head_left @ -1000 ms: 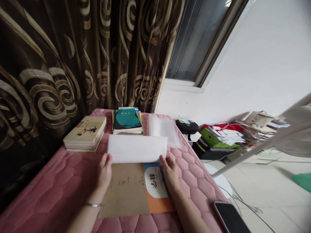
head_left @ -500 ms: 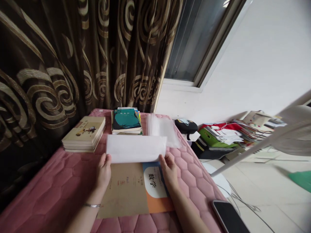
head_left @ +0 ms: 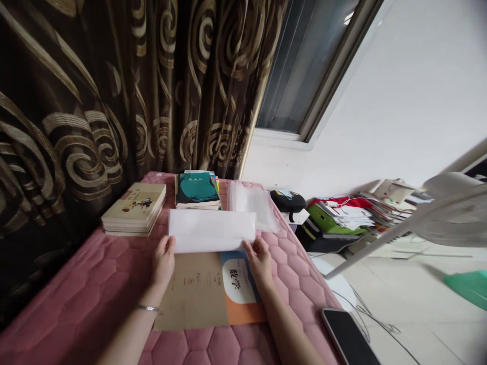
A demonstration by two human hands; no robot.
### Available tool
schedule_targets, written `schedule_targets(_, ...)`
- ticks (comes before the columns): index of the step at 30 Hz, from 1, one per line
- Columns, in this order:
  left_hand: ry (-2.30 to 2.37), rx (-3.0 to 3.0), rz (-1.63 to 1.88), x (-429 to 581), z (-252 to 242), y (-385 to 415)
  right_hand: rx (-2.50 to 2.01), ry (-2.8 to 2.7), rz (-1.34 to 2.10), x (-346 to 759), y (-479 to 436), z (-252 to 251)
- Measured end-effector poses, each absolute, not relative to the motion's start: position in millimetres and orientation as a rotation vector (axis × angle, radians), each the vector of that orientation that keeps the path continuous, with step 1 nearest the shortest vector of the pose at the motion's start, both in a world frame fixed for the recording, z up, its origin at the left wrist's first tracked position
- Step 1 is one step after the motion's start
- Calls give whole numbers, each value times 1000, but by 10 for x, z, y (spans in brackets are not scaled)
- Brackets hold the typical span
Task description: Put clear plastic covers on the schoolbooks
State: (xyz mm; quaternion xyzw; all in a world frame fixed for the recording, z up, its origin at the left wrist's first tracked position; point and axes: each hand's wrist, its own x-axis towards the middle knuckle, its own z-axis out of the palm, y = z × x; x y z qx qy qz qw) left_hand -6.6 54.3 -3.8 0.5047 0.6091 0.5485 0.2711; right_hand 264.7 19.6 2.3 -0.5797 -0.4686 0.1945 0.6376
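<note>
A wide, smooth white sheet [head_left: 211,231] lies across the far edge of a mathematics textbook [head_left: 198,299], whose cover is brown with a blue and orange right part. My left hand [head_left: 164,256] pinches the sheet's near left corner, thumb on top. At the near right corner my right hand [head_left: 259,259] grips it the same way, just above the book's blue part. Whether the sheet is folded or joined to the book I cannot tell. Behind its right end lie clear plastic covers [head_left: 262,208].
The pink quilted surface [head_left: 106,284] carries a stack of beige books [head_left: 133,210] at left and a teal-topped stack [head_left: 198,187] at the back. A phone [head_left: 348,334] rests at the right edge. Beyond are a white fan [head_left: 449,213] and piled papers [head_left: 346,215].
The view has shifted slightly. Both hands keep their hold on the white sheet, which stays at the book's far edge with hardly any movement.
</note>
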Motion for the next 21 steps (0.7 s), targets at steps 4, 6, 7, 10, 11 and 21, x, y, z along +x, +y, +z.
schedule_targets(4, 1849, 1456, 1553, -45, 63, 537, -1327, -1065, 457, 2668, 255, -31)
schedule_targets(6, 2012, 1612, 1633, 37, 194, 443, -1329, -1060, 466, 2682, 271, -48)
schedule_targets(7, 2047, 1758, 1629, 98, 270, 358, -1330, -1061, 469, 2689, 277, -53)
schedule_targets(10, 1717, 2366, 1319, 324, 437, -37, -1336, -1073, 465, 2701, 296, -48)
schedule_targets(11, 1517, 2546, 1088, 393, 449, -196, -1338, -1077, 461, 2703, 303, -40)
schedule_targets(21, 1190, 3087, 158, 413, -74, -714, -1293, -1128, 482, 2696, 347, 163)
